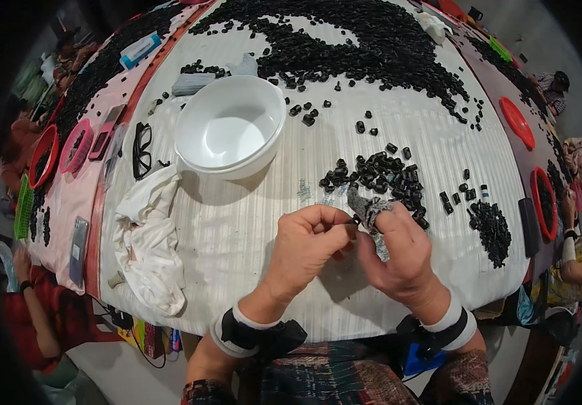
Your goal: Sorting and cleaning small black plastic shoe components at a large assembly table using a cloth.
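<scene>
My left hand is closed in a pinch at the front middle of the table, holding a small black part of which only a bit shows. Close against it, my right hand grips a crumpled grey cloth at the part. Just beyond my hands spreads a loose heap of small black cylindrical pieces. To the right lies a smaller pile of thin black pieces. A white plastic bowl stands to the left beyond my hands.
A white cloth garment and black-framed glasses lie on the left. A large mass of black pieces covers the far table. Red baskets sit on side tables, where other people work. A phone rests at left.
</scene>
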`<state>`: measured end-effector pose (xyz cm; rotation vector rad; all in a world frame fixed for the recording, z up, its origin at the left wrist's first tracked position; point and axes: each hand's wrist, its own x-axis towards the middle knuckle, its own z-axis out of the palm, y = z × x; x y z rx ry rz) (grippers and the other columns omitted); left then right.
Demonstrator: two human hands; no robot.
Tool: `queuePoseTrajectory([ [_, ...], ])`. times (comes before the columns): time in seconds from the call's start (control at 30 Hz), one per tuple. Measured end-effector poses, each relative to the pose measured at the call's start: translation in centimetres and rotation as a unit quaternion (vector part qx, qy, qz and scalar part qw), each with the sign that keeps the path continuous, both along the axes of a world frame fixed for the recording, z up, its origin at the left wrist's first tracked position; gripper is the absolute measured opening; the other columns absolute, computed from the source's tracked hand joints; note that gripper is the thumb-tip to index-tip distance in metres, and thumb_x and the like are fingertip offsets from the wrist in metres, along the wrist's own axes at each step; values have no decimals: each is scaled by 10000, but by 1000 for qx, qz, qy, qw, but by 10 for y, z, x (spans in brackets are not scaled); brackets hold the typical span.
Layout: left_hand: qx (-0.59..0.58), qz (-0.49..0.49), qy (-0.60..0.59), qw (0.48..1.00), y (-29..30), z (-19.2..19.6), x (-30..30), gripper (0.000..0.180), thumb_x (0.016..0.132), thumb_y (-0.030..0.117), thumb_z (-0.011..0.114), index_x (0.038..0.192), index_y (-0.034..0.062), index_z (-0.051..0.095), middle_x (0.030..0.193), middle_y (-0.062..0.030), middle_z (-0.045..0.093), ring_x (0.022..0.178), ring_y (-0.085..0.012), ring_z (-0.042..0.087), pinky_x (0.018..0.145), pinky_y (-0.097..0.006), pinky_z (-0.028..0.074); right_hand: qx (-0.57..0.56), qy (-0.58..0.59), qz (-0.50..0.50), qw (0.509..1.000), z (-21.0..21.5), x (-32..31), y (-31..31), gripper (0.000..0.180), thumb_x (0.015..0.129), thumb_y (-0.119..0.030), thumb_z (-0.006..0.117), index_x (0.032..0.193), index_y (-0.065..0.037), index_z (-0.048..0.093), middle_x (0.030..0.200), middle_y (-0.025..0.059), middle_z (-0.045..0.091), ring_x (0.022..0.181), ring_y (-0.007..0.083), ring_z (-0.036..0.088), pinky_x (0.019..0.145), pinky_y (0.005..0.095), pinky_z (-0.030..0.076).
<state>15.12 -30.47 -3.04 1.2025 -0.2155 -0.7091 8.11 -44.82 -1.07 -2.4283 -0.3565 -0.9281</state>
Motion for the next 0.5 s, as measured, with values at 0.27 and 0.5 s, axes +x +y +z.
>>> queuePoseTrajectory([
  [0.27,-71,11,80,994,0,0,3,137,836,65,653,920,-42,638,806,-91,674,670,-113,627,581,-214,512,3,24,-12,1000,6,4,-5,426,610,-91,789,937,25,542,858,147,478,683,278,505,591,342,445],
  [0.5,-72,3,62,995,2,0,3,141,833,48,651,932,-50,628,803,-103,670,691,-136,659,628,-216,531,-52,43,-38,997,3,5,2,404,551,-84,795,862,1,553,766,107,472,675,257,514,569,344,437],
])
